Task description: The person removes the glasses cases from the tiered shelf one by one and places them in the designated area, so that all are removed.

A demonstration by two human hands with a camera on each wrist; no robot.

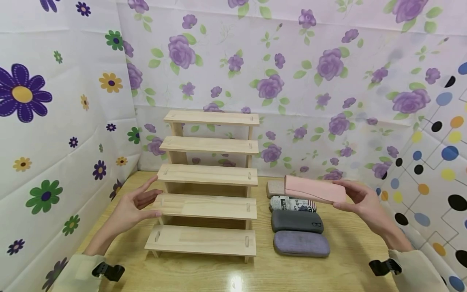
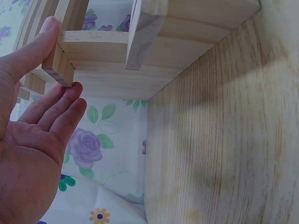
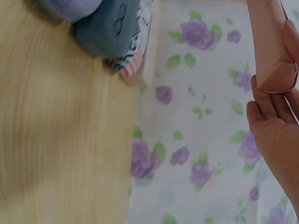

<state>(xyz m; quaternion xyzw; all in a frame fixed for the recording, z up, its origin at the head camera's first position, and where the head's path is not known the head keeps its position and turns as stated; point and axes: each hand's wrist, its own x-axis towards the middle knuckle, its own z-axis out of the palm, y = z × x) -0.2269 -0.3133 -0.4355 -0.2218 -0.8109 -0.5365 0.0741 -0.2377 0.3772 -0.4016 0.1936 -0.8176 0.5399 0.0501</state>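
Note:
A pale wooden stepped stand [image 1: 208,205] with several tiers stands upright on the table. At its left side, my left hand [image 1: 127,207] grips the end of the second-lowest step, thumb at the front edge and fingers behind; the left wrist view shows this board end [image 2: 60,70] between thumb and fingers. To the right, my right hand [image 1: 363,202] pinches the right end of a pink glasses case [image 1: 313,189], its flap closed. The case is raised and partly covers a beige case [image 1: 275,189]. In the right wrist view the pink case [image 3: 273,46] is held at its end.
Right of the stand, a newspaper-print case [image 1: 292,204], a dark grey case with a glasses mark [image 1: 297,221] and a purple case [image 1: 301,243] lie in a column on the wooden table [image 1: 197,273]. Flowered cloth [image 1: 226,52] hangs behind, with patterned cloths at both sides.

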